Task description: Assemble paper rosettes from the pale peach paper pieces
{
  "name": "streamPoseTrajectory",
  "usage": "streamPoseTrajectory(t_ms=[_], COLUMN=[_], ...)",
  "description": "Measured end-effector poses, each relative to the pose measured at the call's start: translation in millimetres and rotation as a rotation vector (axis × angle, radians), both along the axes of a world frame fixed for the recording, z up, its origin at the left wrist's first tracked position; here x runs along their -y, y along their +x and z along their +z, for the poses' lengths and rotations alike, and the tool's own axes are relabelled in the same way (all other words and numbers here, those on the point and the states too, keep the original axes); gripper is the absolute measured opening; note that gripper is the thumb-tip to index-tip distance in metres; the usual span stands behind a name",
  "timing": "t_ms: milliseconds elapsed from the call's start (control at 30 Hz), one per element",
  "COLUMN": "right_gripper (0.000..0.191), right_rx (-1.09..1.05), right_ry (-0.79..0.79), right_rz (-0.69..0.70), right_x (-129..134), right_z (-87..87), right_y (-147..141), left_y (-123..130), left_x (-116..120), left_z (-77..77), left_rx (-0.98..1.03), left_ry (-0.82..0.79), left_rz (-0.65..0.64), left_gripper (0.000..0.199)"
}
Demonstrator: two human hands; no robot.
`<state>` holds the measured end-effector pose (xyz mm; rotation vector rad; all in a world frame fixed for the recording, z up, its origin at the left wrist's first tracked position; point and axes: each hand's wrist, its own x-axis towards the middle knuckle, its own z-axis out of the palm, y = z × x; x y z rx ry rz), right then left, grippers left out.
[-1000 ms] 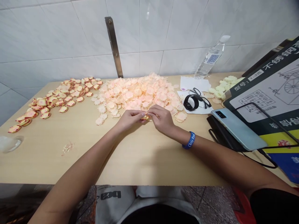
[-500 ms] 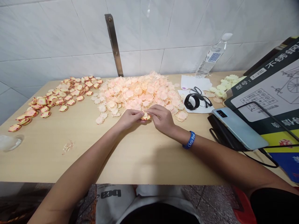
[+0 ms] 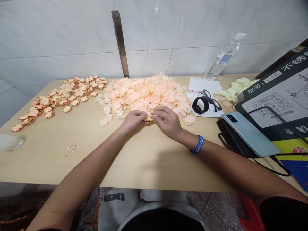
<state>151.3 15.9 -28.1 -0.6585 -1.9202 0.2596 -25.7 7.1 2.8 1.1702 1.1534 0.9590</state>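
My left hand [image 3: 135, 121] pinches a small round artificial flower piece [image 3: 149, 118], yellowish with red on its edge, between thumb and fingers. From the other side, my right hand [image 3: 168, 121] grips its edge with the thumb and bent fingers, which partly cover it. Just behind both hands lies a wide heap of thin, pale pink petal discs [image 3: 144, 93] with jagged edges. To the left spreads a group of thicker flower pieces [image 3: 64, 96], cream-coloured with red rims, some overlapping.
On the right are a phone [image 3: 251, 134], a boxed item [image 3: 276, 96], eyeglasses [image 3: 211, 101], a black wristband [image 3: 200, 105] and pale green petals [image 3: 237, 89]. A water bottle [image 3: 222, 61] leans by the wall. Small scraps [image 3: 72, 148] and a clear cup [image 3: 14, 142] are at left.
The fingers of my right hand have spread slightly at the flower piece. My left hand keeps its pinch. The whole view has shifted a little.
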Motion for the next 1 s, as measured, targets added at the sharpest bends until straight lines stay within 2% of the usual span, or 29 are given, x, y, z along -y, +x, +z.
streamPoseTrajectory(t_ms=[100, 200, 433, 733, 1000], right_gripper=[0.008, 0.005, 0.017, 0.02, 0.02], right_rx=[0.045, 0.077, 0.09, 0.072, 0.048], right_ry=[-0.013, -0.02, 0.044, 0.03, 0.007], right_rz=[0.017, -0.01, 0.008, -0.027, -0.032], right_x=[-2, -4, -2, 2, 1], right_z=[0.0, 0.2, 0.9, 2.8, 3.2], right_y=[0, 1, 1, 1, 1], left_y=[-3, -7, -12, -5, -5], left_x=[0, -1, -6, 1, 0], left_z=[0.8, 3.1, 1.0, 12.6, 2.0], left_rx=[-0.159, -0.198, -0.312, -0.263, -0.242], left_ry=[0.124, 0.189, 0.145, 0.143, 0.287], left_rz=[-0.045, -0.124, -0.068, -0.157, -0.108], left_gripper=[0.022, 0.02, 0.024, 0.02, 0.021])
